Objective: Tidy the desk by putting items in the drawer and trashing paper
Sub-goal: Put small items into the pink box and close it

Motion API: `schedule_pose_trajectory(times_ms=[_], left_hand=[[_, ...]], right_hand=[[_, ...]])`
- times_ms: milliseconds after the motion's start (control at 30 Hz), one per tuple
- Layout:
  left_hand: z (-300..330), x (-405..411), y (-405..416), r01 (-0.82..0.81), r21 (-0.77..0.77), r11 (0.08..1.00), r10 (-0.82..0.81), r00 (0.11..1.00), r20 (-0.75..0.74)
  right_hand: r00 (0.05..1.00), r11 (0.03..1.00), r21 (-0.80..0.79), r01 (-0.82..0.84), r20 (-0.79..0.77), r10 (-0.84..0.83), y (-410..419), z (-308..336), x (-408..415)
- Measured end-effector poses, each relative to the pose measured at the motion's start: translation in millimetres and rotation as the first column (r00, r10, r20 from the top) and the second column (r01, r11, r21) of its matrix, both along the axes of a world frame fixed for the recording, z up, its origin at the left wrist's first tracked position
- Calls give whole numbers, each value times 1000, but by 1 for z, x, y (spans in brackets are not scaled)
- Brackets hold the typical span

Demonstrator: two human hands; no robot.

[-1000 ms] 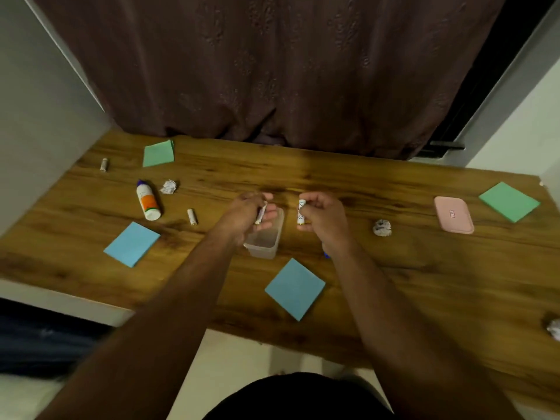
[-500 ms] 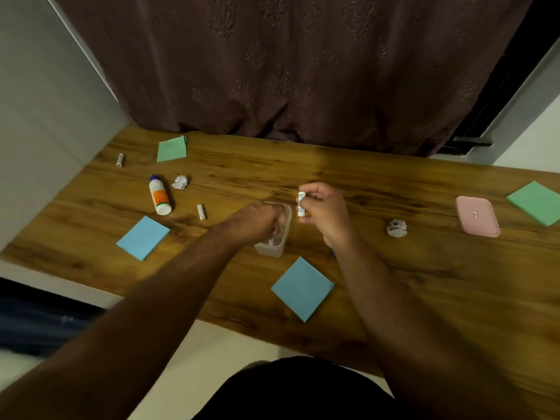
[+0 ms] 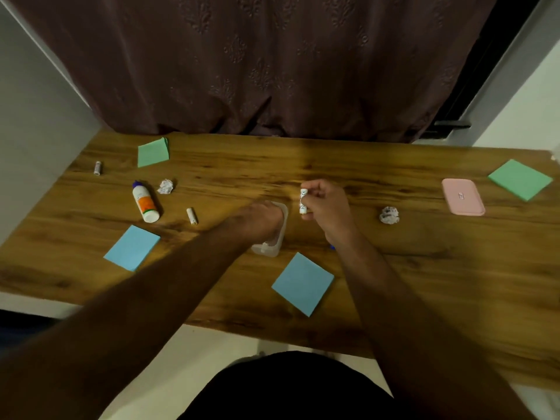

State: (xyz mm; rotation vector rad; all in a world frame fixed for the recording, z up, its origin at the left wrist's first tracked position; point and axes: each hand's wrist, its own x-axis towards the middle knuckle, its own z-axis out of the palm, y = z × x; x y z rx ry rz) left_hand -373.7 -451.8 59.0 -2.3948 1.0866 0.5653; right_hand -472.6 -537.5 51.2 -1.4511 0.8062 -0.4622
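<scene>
My right hand (image 3: 325,206) pinches a small white battery (image 3: 303,201) upright, just right of a clear plastic container (image 3: 280,237) at the desk's middle. My left hand (image 3: 259,221) reaches down into that container, and its fingers are hidden. A small white piece (image 3: 265,246) shows inside the container's near end, below my wrist. Two more batteries (image 3: 191,215) (image 3: 97,168) lie loose on the left. Crumpled paper balls lie at the left (image 3: 166,186) and at the right (image 3: 389,215).
A glue bottle (image 3: 145,203) lies at the left. Blue sticky pads (image 3: 131,247) (image 3: 303,283) and green ones (image 3: 153,152) (image 3: 519,179) are scattered on the wooden desk (image 3: 394,262). A pink lid (image 3: 463,196) lies at the right. A dark curtain hangs behind.
My left hand has dropped from above the container down into it with its battery. The right hand stays beside the container holding its battery.
</scene>
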Motion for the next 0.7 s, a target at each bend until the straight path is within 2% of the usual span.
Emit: schedule_pose_trajectory(times_ms=[133,200,333,433,533,633,700], left_hand=[[1,7,-1,116,20,993,-112,984,-137],[-5,15,9,204,-144,968,-227,960,-165],[-10,24,15,338,-294,894,-401,897,-188],[0,36,18,291,-486,824,-414,895,-167],[4,48,30,145,-649,747,-296,946,-129],[0,55,44,47,-698,715,-205,968,-145],[-4,57,52,-26,-693,720,-150,970,-192]], right_hand=[[998,998,-31,62,-4,-63,10,3,-3],[994,994,-36,105,-8,-106,14,2,-7],[986,984,-69,162,-29,-165,21,3,-11],[984,981,-120,156,-72,-165,28,4,-6],[985,969,-237,75,-135,-109,33,6,5],[955,900,-424,-105,-297,-29,40,6,23],[902,807,-531,-260,-433,6,44,6,36]])
